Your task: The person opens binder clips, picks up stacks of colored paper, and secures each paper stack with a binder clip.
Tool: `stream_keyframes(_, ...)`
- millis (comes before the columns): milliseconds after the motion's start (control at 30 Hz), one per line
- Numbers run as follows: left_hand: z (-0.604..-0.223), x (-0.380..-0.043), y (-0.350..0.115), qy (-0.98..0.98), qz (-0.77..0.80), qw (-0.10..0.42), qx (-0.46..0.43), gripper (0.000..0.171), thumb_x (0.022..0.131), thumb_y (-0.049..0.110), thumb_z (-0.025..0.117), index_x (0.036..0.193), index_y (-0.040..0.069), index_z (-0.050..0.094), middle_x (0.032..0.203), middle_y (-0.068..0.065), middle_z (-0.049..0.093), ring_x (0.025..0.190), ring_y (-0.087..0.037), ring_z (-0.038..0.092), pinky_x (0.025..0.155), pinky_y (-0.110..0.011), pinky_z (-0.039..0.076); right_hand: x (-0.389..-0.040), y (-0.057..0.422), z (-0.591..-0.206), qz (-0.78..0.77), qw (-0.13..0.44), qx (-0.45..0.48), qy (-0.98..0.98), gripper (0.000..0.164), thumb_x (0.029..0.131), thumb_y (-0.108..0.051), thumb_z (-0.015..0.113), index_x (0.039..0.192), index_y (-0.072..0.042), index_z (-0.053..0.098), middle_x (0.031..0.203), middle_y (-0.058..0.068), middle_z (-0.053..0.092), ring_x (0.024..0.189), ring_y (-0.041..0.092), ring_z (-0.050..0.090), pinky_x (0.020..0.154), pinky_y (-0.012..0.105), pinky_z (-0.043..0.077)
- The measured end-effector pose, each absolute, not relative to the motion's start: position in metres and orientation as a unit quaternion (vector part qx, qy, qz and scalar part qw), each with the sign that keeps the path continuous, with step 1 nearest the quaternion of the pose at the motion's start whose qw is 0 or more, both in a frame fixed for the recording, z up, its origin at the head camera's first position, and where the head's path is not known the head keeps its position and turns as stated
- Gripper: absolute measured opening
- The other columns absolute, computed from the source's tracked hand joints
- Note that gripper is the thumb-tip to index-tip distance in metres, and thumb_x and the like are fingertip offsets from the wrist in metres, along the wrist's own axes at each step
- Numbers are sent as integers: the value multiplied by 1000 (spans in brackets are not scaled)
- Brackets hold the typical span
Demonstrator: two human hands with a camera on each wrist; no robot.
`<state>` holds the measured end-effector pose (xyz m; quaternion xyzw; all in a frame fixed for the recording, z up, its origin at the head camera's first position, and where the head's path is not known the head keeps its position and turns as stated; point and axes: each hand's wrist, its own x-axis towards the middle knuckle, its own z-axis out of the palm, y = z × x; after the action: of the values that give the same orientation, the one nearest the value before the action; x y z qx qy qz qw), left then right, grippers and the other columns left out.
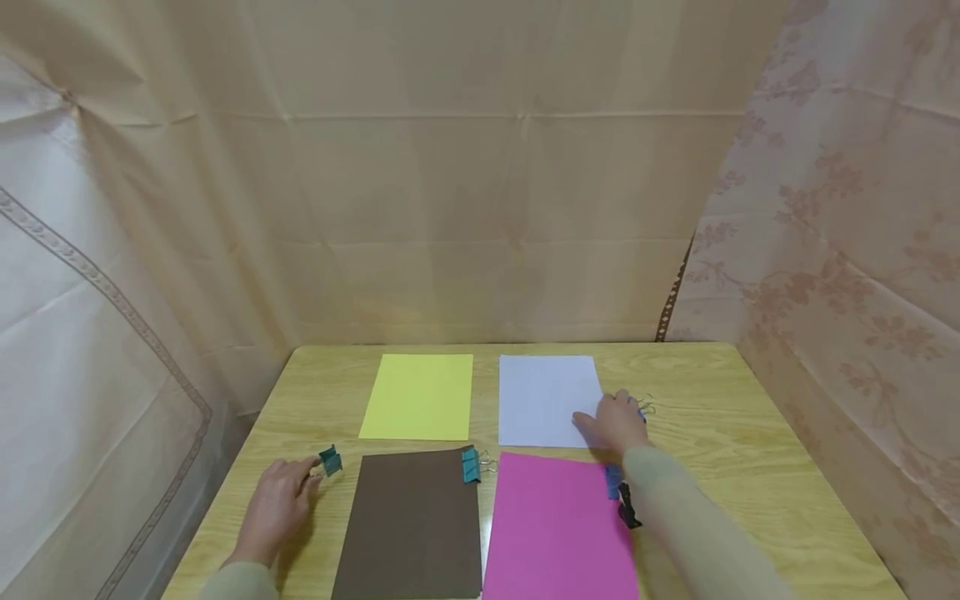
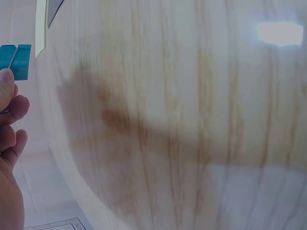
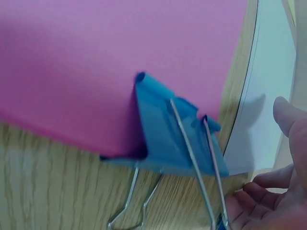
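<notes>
My left hand (image 1: pixel 273 508), at the table's left, pinches a teal binder clip (image 1: pixel 330 461) by its wire handle. The clip (image 2: pixel 20 62) is raised at the thumb tip in the left wrist view. At the upper right, my right hand (image 1: pixel 617 423) lies over the right edge of a white sheet (image 1: pixel 547 400), thumb spread toward the sheet. A blue binder clip (image 1: pixel 647 406) with silver handles shows just beyond its curled fingers; I cannot tell whether they grip it. Nearer me, another blue binder clip (image 3: pixel 180 132) bites the edge of a pink sheet (image 3: pixel 72 72).
A yellow sheet (image 1: pixel 420 396) lies left of the white one. In front of it, a brown sheet (image 1: pixel 412 525) carries a teal binder clip (image 1: pixel 471 465) at its upper right corner. A black object (image 1: pixel 628 507) shows beside the right sleeve. Cloth (image 1: pixel 480 183) hangs around the wooden table (image 1: pixel 750 483).
</notes>
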<state>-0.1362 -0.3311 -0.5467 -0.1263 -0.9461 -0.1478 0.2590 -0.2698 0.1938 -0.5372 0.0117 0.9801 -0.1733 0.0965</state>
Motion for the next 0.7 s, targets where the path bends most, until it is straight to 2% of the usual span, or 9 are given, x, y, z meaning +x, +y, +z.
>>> stream_keyframes(133, -547, -136, -330, -948, -148, 252, -124, 22, 80, -4, 80, 101, -1, 74, 86, -9, 75, 70, -16, 51, 64, -39, 45, -271, 190, -542, -157, 90, 24, 983, 90, 93, -61, 61, 123, 23, 53, 114, 34, 46, 106, 45, 46, 92, 61, 46)
stream_keyframes(333, -547, -137, -329, -951, -146, 245, -117, 22, 81, -3, 80, 103, -1, 75, 86, -8, 75, 71, -16, 51, 65, -39, 45, -274, 189, -550, -159, 74, 37, 984, 99, 90, -63, 65, 132, 24, 42, 122, 39, 41, 118, 53, 43, 96, 66, 45)
stream_keyframes(533, -547, -137, -330, -955, -149, 232, -113, 21, 83, -2, 79, 103, -1, 74, 86, -8, 75, 72, -17, 52, 66, -40, 46, -276, 188, -554, -151, 65, 40, 986, 92, 89, -58, 70, 127, 22, 44, 121, 41, 42, 119, 55, 43, 94, 69, 45)
stream_keyframes(700, -545, -135, -330, -956, -151, 228, -109, 22, 82, -3, 79, 104, -1, 74, 86, -8, 75, 73, -18, 52, 67, -41, 46, -279, 181, -548, -168, 87, 60, 980, 84, 88, -52, 75, 122, 20, 49, 121, 40, 42, 120, 55, 42, 95, 71, 44)
